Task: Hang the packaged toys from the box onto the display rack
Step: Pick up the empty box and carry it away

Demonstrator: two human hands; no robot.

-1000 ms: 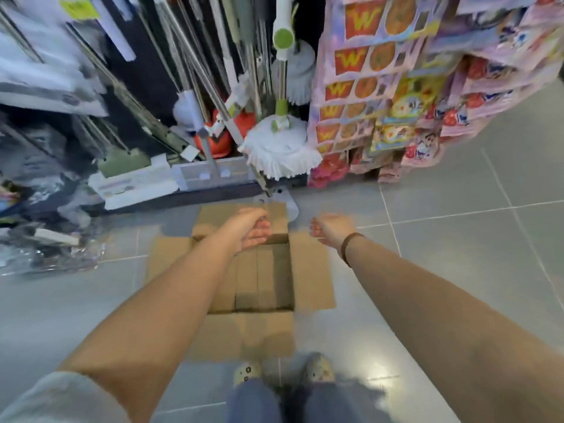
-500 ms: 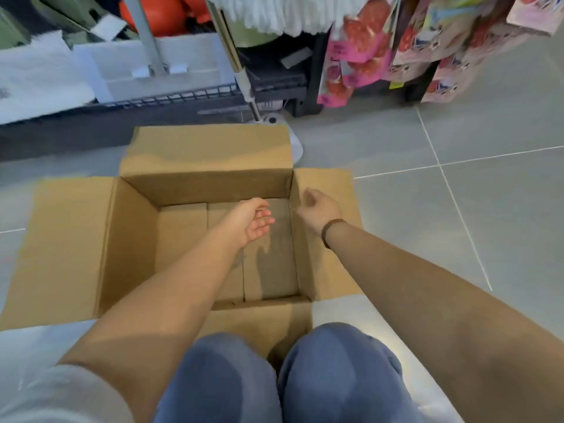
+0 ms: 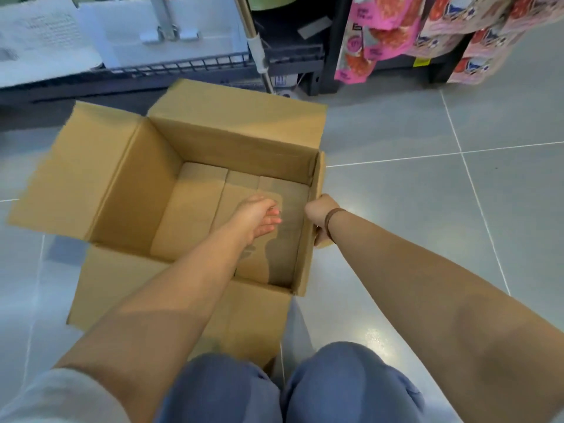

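Note:
An open cardboard box [image 3: 232, 141] stands on the grey tiled floor in front of my knees. Only bare cardboard shows inside it; I see no packaged toy in there. My left hand [image 3: 259, 215] reaches down into the box with relaxed fingers and holds nothing. My right hand [image 3: 320, 213] grips the box's right wall, fingers curled over its edge, and the right flap is folded down under it. Packaged toys [image 3: 366, 35] in pink and red wrappers hang on the display rack [image 3: 332, 71] at the upper right.
A low wire shelf [image 3: 183, 64] with white flat goods runs along the top left. A metal mop pole [image 3: 256, 47] leans down behind the box. Open tiled floor [image 3: 427, 193] lies to the right. My knees [image 3: 290, 389] in blue trousers fill the bottom.
I have crouched down over the box, so it looks much larger. My left hand went deeper inside. My right hand moved from above the right flap to grip the right wall.

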